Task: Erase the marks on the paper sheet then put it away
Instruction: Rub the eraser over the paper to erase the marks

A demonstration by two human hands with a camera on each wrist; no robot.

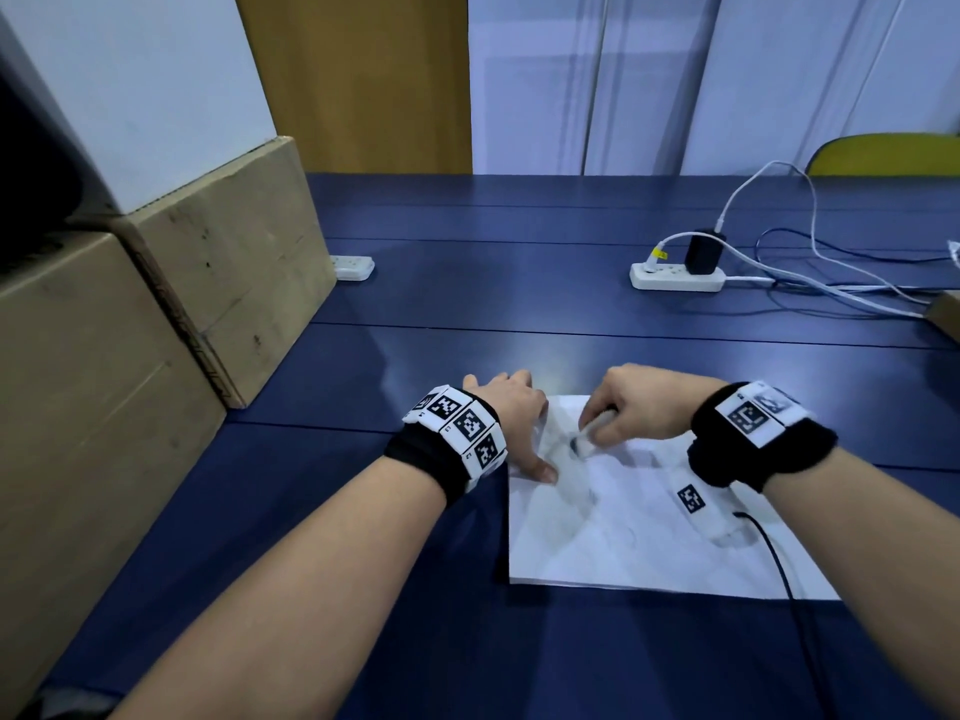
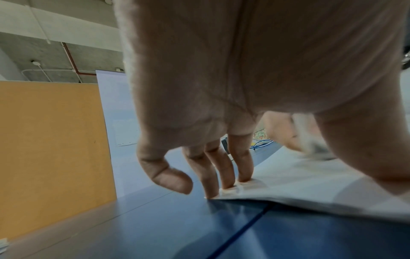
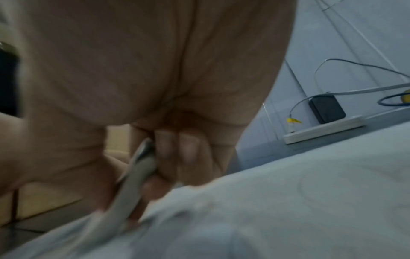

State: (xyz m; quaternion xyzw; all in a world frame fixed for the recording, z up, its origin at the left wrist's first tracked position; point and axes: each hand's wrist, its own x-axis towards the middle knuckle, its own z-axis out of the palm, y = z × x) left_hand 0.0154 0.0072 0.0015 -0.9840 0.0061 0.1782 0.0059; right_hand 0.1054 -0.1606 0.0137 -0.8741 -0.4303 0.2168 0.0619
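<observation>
Pressing flat on paper sheet [image 1: 623, 537], left hand [image 1: 511, 418] spread, right hand [image 1: 644, 407] gripping seemingly an eraser [image 1: 592, 433]

- Left wristband [image 1: 457, 433]: black fabric cuff, ringed with white tiles bearing black square markers.
- Right wristband [image 1: 761, 433]: black fabric cuff, white marker tiles on top.
- Forearms: bare, no sleeves.
</observation>
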